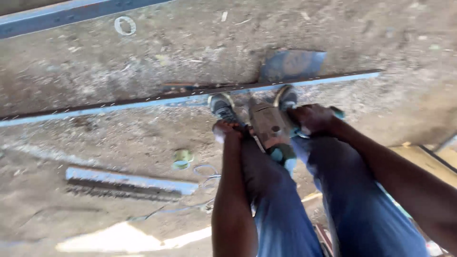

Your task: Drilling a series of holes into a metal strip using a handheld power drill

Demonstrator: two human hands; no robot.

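Note:
I hold a dusty angle grinder [269, 127] with a teal body between my knees. My left hand [227, 131] grips its left side near the front. My right hand [310, 119] is closed around the side handle on the right. The tool points down toward a long metal bar [143, 102] that runs across the concrete floor. My two shoes [222, 105] stand on or right beside the bar. The picture is motion blurred.
A shorter metal angle piece [128, 181] lies on the floor at the lower left. A flat steel plate [291, 64] lies behind the bar. A metal ring [124, 25] and another bar [62, 15] lie at the top left. A small round disc [182, 159] and wire lie near my left leg.

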